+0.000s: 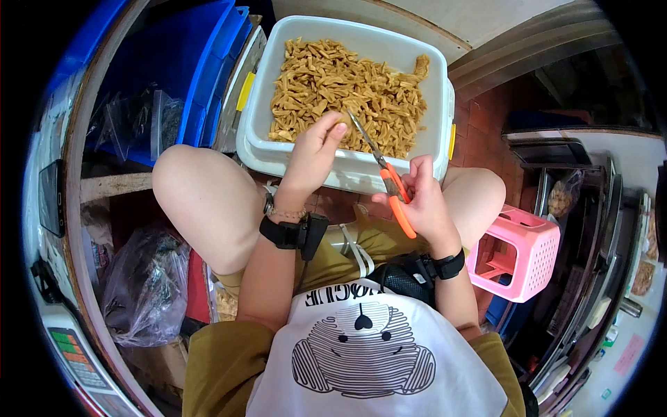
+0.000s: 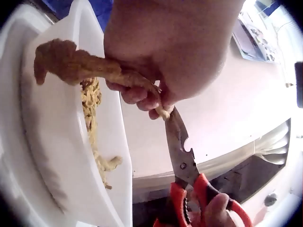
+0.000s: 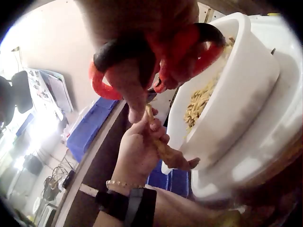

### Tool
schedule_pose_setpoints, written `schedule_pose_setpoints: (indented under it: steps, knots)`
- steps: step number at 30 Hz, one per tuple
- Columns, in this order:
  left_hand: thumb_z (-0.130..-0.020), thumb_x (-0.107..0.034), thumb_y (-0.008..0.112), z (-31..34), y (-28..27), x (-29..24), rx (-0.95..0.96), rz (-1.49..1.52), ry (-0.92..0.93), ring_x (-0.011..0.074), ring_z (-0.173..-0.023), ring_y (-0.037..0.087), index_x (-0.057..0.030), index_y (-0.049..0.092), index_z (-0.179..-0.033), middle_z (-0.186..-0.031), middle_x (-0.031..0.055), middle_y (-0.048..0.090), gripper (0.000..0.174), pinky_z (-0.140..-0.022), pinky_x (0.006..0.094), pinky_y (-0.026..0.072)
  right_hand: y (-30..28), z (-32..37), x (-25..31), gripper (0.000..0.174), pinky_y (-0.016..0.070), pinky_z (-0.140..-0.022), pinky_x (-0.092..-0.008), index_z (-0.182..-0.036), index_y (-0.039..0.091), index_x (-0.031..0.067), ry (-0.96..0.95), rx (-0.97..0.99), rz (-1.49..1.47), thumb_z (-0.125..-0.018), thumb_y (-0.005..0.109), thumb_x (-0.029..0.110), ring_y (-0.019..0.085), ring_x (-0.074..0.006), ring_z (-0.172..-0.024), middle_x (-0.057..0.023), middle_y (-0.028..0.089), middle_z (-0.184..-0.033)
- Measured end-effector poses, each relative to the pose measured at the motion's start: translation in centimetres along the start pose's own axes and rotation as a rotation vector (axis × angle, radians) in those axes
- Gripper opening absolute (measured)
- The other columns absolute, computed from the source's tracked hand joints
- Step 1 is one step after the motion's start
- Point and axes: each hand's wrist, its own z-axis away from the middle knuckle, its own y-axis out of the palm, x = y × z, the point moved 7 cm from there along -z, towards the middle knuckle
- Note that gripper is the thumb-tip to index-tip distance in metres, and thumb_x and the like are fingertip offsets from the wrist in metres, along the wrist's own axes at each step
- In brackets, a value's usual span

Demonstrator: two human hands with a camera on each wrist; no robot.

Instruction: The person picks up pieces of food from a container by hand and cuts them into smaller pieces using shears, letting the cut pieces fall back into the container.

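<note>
In the left wrist view, the left hand [image 2: 165, 52] grips a long knobbly tan piece [image 2: 66, 64], its thin end between thumb and fingers. Orange-handled scissors [image 2: 182, 158] have their blades at that thin end. The right hand [image 1: 427, 208] holds the scissors by the handles, fingers through the loops, over the near edge of a white tub [image 1: 253, 125]. Many small cut tan pieces [image 1: 326, 83] lie inside the tub. From the right wrist view, the long piece [image 3: 170, 156] hangs out past the left hand [image 3: 137, 151].
Blue crates [image 1: 201, 76] with plastic bags stand at the left. A pink plastic stool [image 1: 531, 257] is beside the right knee. A filled plastic bag [image 1: 149, 285] lies at lower left, and shelving [image 1: 597, 229] stands at the right. The person's knees flank the tub.
</note>
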Motion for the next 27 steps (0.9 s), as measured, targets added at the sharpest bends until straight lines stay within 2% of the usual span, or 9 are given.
schedule_pose_setpoints:
  steps: [2, 3, 5, 12, 15, 17, 21, 23, 27]
  knots:
    - [-0.096, -0.021, 0.054, 0.0, -0.8, -0.2, -0.091, -0.135, -0.027, 0.0157, -0.062, 0.045, 0.0006, 0.056, -0.106, -0.07, 0.0108, 0.049, 0.024, -0.06, 0.0302, 0.04, 0.0, 0.0, 0.1, 0.065, 0.041, -0.05, -0.0314, -0.093, 0.03, 0.0057, -0.008, -0.011, 0.022, -0.069, 0.087, 0.028, 0.042, -0.0194, -0.053, -0.009, 0.041, -0.062]
    - [-0.096, -0.021, 0.054, 0.0, -0.8, -0.1, -0.09, -0.136, -0.026, 0.0157, -0.062, 0.045, 0.0006, 0.056, -0.106, -0.07, 0.0108, 0.049, 0.024, -0.06, 0.0302, 0.04, -0.1, 0.0, 0.3, 0.064, 0.0408, -0.049, -0.0314, -0.092, 0.03, 0.0056, -0.038, -0.026, 0.015, -0.07, 0.086, 0.027, 0.042, -0.0202, -0.052, -0.0092, 0.041, -0.061]
    - [-0.095, -0.02, 0.055, 0.0, -0.9, -0.8, -0.153, -0.158, 0.099, 0.0195, -0.062, 0.046, 0.0016, 0.056, -0.108, -0.071, 0.0139, 0.052, 0.025, -0.06, 0.0317, 0.0409, -0.2, 0.0, 0.4, 0.063, 0.0406, -0.049, -0.0315, -0.092, 0.03, 0.0055, -0.067, -0.043, 0.008, -0.071, 0.086, 0.026, 0.041, -0.021, -0.05, -0.0095, 0.04, -0.06]
    - [-0.095, -0.02, 0.055, 0.2, -1.0, -1.3, -0.142, -0.175, 0.081, 0.0218, -0.062, 0.048, 0.0015, 0.056, -0.108, -0.072, 0.015, 0.054, 0.025, -0.062, 0.0335, 0.0422, -0.3, 0.0, 0.6, 0.062, 0.0404, -0.049, -0.0307, -0.091, 0.031, 0.0053, -0.052, -0.036, 0.063, -0.071, 0.085, 0.027, 0.042, -0.0199, -0.05, -0.0096, 0.041, -0.06]
    - [-0.096, -0.022, 0.055, 0.2, -1.2, -1.0, -0.163, -0.179, 0.09, 0.0197, -0.062, 0.048, 0.0022, 0.056, -0.108, -0.071, 0.0136, 0.053, 0.027, -0.062, 0.0331, 0.0423, -0.3, 0.1, 0.2, 0.062, 0.0404, -0.049, -0.031, -0.092, 0.031, 0.0055, -0.014, -0.033, 0.049, -0.071, 0.085, 0.028, 0.041, -0.019, -0.051, -0.0089, 0.04, -0.06]
    - [-0.098, -0.024, 0.052, 0.0, -1.2, 0.3, -0.152, -0.017, 0.011, 0.0142, -0.064, 0.046, 0.0023, 0.057, -0.107, -0.071, 0.0081, 0.053, 0.028, -0.062, 0.0293, 0.0415, -0.2, 0.1, -0.1, 0.063, 0.0404, -0.049, -0.0311, -0.092, 0.031, 0.0058, -0.001, -0.03, 0.029, -0.071, 0.085, 0.029, 0.041, -0.0185, -0.052, -0.0083, 0.04, -0.06]
    - [-0.1, -0.026, 0.05, 0.0, -1.4, 0.1, -0.168, 0.218, -0.009, 0.0092, -0.067, 0.045, 0.0002, 0.056, -0.104, -0.072, 0.001, 0.051, 0.027, -0.064, 0.0245, 0.0402, -0.3, 0.2, -0.4, 0.066, 0.0422, -0.053, -0.0309, -0.095, 0.032, 0.006, -0.023, -0.022, -0.039, -0.068, 0.087, 0.031, 0.043, -0.0183, -0.056, -0.0073, 0.042, -0.065]
    - [-0.101, -0.026, 0.048, -0.2, -1.2, 0.2, -0.119, 0.358, -0.013, 0.0068, -0.07, 0.044, -0.0037, 0.055, -0.101, -0.073, -0.003, 0.047, 0.024, -0.066, 0.0218, 0.0387, -0.1, 0.1, -0.5, 0.068, 0.0428, -0.054, -0.0309, -0.096, 0.032, 0.0059, -0.039, -0.011, -0.055, -0.067, 0.087, 0.032, 0.044, -0.0186, -0.057, -0.0073, 0.043, -0.066]
    - [-0.101, -0.027, 0.047, 0.3, 0.3, -0.4, -0.091, 0.353, -0.018, 0.007, -0.07, 0.044, -0.0046, 0.054, -0.099, -0.073, -0.0022, 0.046, 0.024, -0.067, 0.0221, 0.0387, 0.4, 0.2, -0.6, 0.069, 0.0435, -0.057, -0.0315, -0.098, 0.033, 0.0051, -0.063, 0.031, -0.07, -0.067, 0.087, 0.034, 0.047, -0.0202, -0.061, -0.0089, 0.045, -0.071]
